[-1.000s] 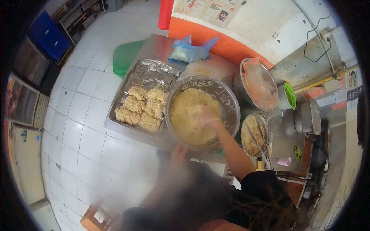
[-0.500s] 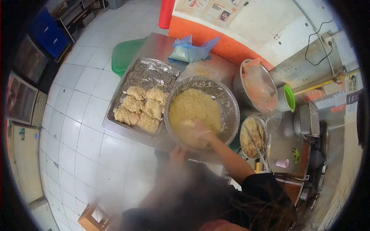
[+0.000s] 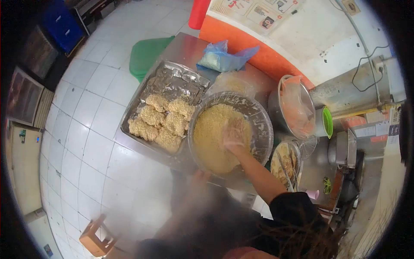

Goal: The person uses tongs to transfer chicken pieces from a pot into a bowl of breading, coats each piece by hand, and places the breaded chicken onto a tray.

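Observation:
A wide metal basin holds a bed of pale yellow crumbs. Down in the crumbs is my right hand, dusted with them; its fingers are smeared by motion and partly buried, so their grip does not show. My left hand is by the basin's near edge, hazy and mostly hidden. Left of the basin, several crumb-coated pieces that look like breaded meat lie in the near part of a foil-lined tray.
Right of the basin stand a bowl of battered pieces with tongs and a large pot with a plastic bag. A blue bag lies behind. A green lid-like object is beyond the tray. A stool stands on the floor.
My right hand has moved away from me, from the near side of the crumbs toward the middle right. My left hand stays near the basin's edge. The view has shifted slightly.

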{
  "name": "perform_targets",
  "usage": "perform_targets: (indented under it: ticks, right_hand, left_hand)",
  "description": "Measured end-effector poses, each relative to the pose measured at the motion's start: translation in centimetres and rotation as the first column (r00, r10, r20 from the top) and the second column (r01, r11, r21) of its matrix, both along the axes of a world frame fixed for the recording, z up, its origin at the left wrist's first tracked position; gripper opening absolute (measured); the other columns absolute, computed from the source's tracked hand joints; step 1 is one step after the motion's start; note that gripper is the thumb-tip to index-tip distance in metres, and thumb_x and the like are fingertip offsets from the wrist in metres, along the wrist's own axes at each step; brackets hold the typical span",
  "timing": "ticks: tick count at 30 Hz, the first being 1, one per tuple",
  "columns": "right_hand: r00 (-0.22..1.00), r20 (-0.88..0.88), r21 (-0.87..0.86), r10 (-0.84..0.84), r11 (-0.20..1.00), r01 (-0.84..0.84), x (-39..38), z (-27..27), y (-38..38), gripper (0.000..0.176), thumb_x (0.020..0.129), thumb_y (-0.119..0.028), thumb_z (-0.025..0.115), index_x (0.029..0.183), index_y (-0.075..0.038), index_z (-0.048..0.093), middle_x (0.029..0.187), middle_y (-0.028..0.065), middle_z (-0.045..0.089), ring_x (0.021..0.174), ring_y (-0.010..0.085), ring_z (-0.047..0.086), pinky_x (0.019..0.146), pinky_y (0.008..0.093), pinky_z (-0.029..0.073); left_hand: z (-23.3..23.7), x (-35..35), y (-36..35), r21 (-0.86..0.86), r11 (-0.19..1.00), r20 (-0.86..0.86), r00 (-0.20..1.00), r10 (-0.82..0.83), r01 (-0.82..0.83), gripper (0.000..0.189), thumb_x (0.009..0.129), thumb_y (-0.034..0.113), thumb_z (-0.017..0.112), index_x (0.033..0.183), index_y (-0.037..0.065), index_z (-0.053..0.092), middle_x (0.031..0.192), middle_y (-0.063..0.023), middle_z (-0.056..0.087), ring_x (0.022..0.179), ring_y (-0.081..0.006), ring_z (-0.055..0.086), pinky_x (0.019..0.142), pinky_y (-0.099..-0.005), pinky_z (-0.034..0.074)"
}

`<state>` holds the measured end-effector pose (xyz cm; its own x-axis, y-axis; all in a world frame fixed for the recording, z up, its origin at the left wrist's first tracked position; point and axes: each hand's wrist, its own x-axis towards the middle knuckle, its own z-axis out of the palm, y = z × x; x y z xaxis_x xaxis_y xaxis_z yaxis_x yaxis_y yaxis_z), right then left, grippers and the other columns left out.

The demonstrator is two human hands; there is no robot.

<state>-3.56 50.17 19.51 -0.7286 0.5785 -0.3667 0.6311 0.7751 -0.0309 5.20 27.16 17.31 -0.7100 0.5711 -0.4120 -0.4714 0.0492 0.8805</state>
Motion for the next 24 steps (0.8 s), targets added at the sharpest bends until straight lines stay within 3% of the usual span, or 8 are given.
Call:
perform_targets:
  ticks: [6, 8, 11, 13, 17, 19, 21, 24]
  right_hand:
    - [0.994, -0.054, -0.061, -0.099, 0.994, 0.096, -0.5, 1.3, -0.3, 0.081, 0.094, -0.057, 0.023, 0.148, -0.005, -0.007, 0.156, 0.0144, -0.009, 0.144, 0.0262, -0.008, 0.116, 0.0401, -0.002]
    - [0.991, -0.067, -0.039, -0.118, 0.993, 0.115, 0.4, 1.1, -1.4, 0.082, 0.093, -0.058, 0.024, 0.148, -0.005, -0.006, 0.156, 0.0141, -0.009, 0.144, 0.0256, -0.009, 0.116, 0.0399, -0.001]
    - [0.979, -0.154, -0.068, -0.137, 0.989, 0.127, 0.8, 0.0, -1.3, 0.082, 0.093, -0.055, 0.030, 0.149, -0.005, -0.003, 0.156, 0.0160, -0.001, 0.144, 0.0270, -0.002, 0.116, 0.0389, 0.002]
    - [0.920, -0.259, -0.144, -0.293, 0.954, 0.264, 1.6, -1.4, -1.0, 0.080, 0.093, -0.053, 0.037, 0.149, -0.005, 0.004, 0.152, 0.0180, 0.012, 0.141, 0.0294, 0.011, 0.114, 0.0395, 0.010]
    - [0.594, -0.185, -0.590, -0.783, 0.572, 0.570, 2.2, -6.1, 1.2, 0.065, 0.089, -0.041, 0.056, 0.137, -0.001, 0.037, 0.131, 0.0191, 0.048, 0.116, 0.0323, 0.049, 0.098, 0.0444, 0.039]
    - [0.475, -0.003, -0.865, -0.880, 0.240, 0.440, 2.8, -5.8, 2.2, 0.053, 0.087, -0.032, 0.064, 0.126, 0.001, 0.051, 0.117, 0.0160, 0.059, 0.100, 0.0301, 0.060, 0.086, 0.0435, 0.049]
    - [0.481, 0.135, -0.990, -0.866, -0.103, 0.092, 3.8, -4.4, 2.6, 0.042, 0.084, -0.024, 0.069, 0.117, 0.001, 0.058, 0.104, 0.0108, 0.064, 0.085, 0.0261, 0.063, 0.075, 0.0389, 0.053]
    - [0.621, 0.145, -0.987, -0.770, -0.065, 0.150, 4.1, 0.8, 2.3, 0.040, 0.084, -0.022, 0.069, 0.116, 0.000, 0.059, 0.104, 0.0105, 0.063, 0.086, 0.0223, 0.062, 0.074, 0.0352, 0.051]
  left_hand:
    - [0.7, 0.2, -0.7, -0.046, 0.998, -0.237, 0.970, -0.050, 0.041, 0.032, 0.100, 0.020, 0.046, 0.125, 0.000, 0.049, 0.118, -0.0048, 0.058, 0.109, -0.0121, 0.051, 0.097, -0.0281, 0.038]
    - [0.9, -0.6, 0.2, 0.087, 0.994, -0.054, 0.996, 0.071, -0.067, 0.031, 0.100, 0.020, 0.046, 0.123, 0.000, 0.050, 0.116, -0.0049, 0.058, 0.106, -0.0117, 0.051, 0.095, -0.0274, 0.039]
    - [2.4, -1.3, -0.7, -0.157, 0.985, -0.117, 0.989, -0.095, 0.076, 0.033, 0.100, 0.021, 0.046, 0.124, 0.000, 0.049, 0.115, -0.0053, 0.058, 0.106, -0.0122, 0.051, 0.094, -0.0278, 0.039]
    - [2.6, -1.1, -0.8, 0.016, 1.000, 0.076, 0.997, -0.015, 0.014, 0.033, 0.100, 0.021, 0.046, 0.124, 0.000, 0.049, 0.116, -0.0054, 0.058, 0.106, -0.0126, 0.052, 0.095, -0.0281, 0.039]
    - [1.9, -1.7, -0.7, -0.056, 0.997, 0.001, 0.999, -0.052, 0.052, 0.033, 0.100, 0.020, 0.045, 0.125, -0.001, 0.048, 0.118, -0.0056, 0.058, 0.108, -0.0145, 0.053, 0.097, -0.0296, 0.040]
    - [1.1, -1.4, -0.9, -0.043, 0.997, -0.230, 0.971, -0.068, 0.059, 0.032, 0.100, 0.020, 0.045, 0.124, -0.001, 0.048, 0.117, -0.0058, 0.058, 0.107, -0.0145, 0.053, 0.096, -0.0298, 0.040]
    - [0.8, -1.5, -0.8, 0.021, 0.999, -0.203, 0.978, -0.039, 0.044, 0.031, 0.100, 0.020, 0.045, 0.124, -0.001, 0.049, 0.116, -0.0060, 0.058, 0.107, -0.0147, 0.053, 0.096, -0.0302, 0.041]
    - [2.8, -1.9, -0.7, 0.110, 0.994, 0.113, 0.993, -0.014, 0.001, 0.031, 0.100, 0.020, 0.045, 0.123, -0.001, 0.049, 0.116, -0.0065, 0.059, 0.107, -0.0149, 0.053, 0.096, -0.0309, 0.041]
